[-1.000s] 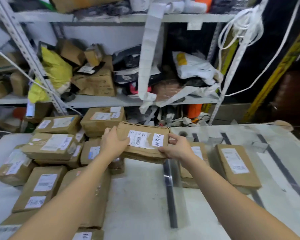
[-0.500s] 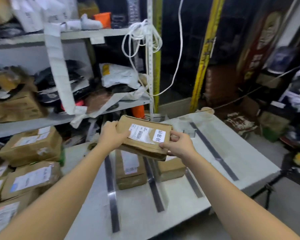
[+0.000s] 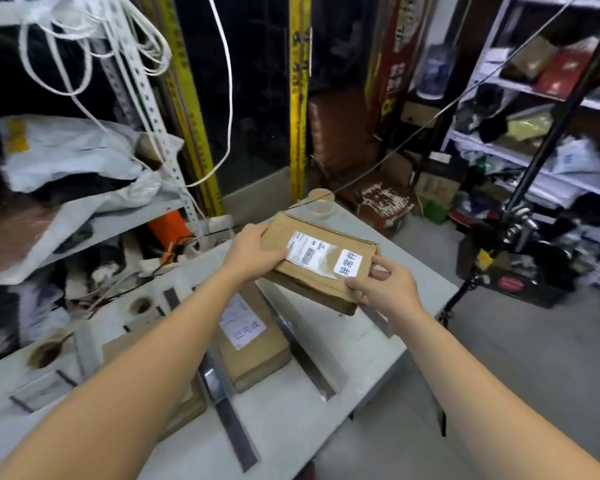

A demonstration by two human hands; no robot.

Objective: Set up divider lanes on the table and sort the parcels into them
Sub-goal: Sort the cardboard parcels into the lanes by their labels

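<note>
Table (image 3: 388, 344): pale grey top that fills the near and middle of the scene, its right edge running from the far corner back toward the near side.
Shelving (image 3: 125, 216): stands at the left behind the table, heaped with white bags and loose cord; a second rack is at the far right.
Left hand (image 3: 253, 252): grasping the held parcel at its left end, fingers wrapped over the edge.
Right hand (image 3: 383, 289): grasping the same parcel at its near right corner, thumb on top by the white sticker.
Held parcel (image 3: 323, 263): brown, flat, carried in the air above the far right part of the table, tilted with its far end higher; a shipping label and a white sticker with printed characters face up.
Parcel in lane (image 3: 253, 341): brown box lying on the table between two dividers, label up, below and nearer than the held one.
Second parcel (image 3: 187, 403): lies left of that, mostly hidden by the left forearm.
Dividers (image 3: 305, 355): clear upright strips with dark bases, running near to far across the table and marking the lanes.
</note>
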